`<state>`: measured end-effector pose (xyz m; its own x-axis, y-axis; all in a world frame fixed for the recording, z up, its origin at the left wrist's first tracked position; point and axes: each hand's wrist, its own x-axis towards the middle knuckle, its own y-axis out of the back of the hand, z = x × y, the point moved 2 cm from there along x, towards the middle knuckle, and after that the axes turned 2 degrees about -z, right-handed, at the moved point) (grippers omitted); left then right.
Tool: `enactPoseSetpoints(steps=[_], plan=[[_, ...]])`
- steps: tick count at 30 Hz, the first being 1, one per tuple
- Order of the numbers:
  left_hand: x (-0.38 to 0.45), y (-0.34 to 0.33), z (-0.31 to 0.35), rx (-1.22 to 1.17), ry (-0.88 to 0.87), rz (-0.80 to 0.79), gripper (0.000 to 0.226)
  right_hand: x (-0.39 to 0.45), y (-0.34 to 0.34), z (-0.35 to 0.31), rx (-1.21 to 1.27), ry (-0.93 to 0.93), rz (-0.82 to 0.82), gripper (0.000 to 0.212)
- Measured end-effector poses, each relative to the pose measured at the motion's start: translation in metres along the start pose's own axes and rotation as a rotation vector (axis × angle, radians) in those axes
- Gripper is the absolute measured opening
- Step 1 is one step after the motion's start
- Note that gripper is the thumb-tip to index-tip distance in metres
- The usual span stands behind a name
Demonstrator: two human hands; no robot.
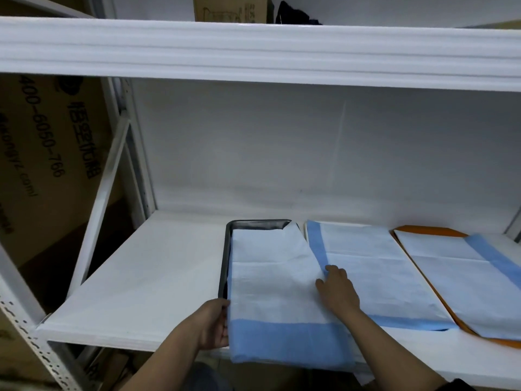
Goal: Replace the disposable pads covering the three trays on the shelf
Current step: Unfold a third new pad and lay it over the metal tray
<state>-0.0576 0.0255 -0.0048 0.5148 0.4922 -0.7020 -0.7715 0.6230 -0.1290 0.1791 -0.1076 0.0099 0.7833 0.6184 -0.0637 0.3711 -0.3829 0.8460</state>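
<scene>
White shelf (135, 280) bearing three trays side by side. Metal tray (227, 249) at left, orange tray (423, 230) at right; each carries a blue-edged pad.

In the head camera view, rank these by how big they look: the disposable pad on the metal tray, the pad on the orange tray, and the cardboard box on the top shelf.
1. White-and-blue disposable pad on the dark metal tray
2. White-and-blue pad on the orange tray, cut off by the frame, so unsure against the first
3. Brown cardboard box on the top shelf, mostly hidden

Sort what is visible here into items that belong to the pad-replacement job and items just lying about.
Job items:
- metal tray with left pad
- middle pad
- right pad on orange tray
- left hand, gripping the left pad's edge
- right hand, resting where the left and middle pads meet

Lying about:
- cardboard box, dark item on upper shelf
- printed carton beside the rack
</scene>
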Motion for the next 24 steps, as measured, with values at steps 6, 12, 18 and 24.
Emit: enactPoseSetpoints(steps=[6, 12, 18, 24], plan=[[-0.005, 0.000, 0.004, 0.284, -0.143, 0.144, 0.044, 0.004, 0.005, 0.011, 0.005, -0.094, -0.061, 0.042], [0.005, -0.002, 0.002, 0.339, -0.208, 0.229, 0.020, 0.006, 0.000, 0.019, 0.161, -0.149, -0.122, 0.017], [0.004, 0.003, -0.001, -0.034, -0.090, 0.120, 0.025, 0.010, -0.013, 0.021, 0.479, -0.236, -0.080, 0.028], [0.010, 0.005, 0.002, 0.153, -0.153, 0.136, 0.038, 0.006, -0.021, 0.017, 0.476, -0.215, -0.102, 0.026]])
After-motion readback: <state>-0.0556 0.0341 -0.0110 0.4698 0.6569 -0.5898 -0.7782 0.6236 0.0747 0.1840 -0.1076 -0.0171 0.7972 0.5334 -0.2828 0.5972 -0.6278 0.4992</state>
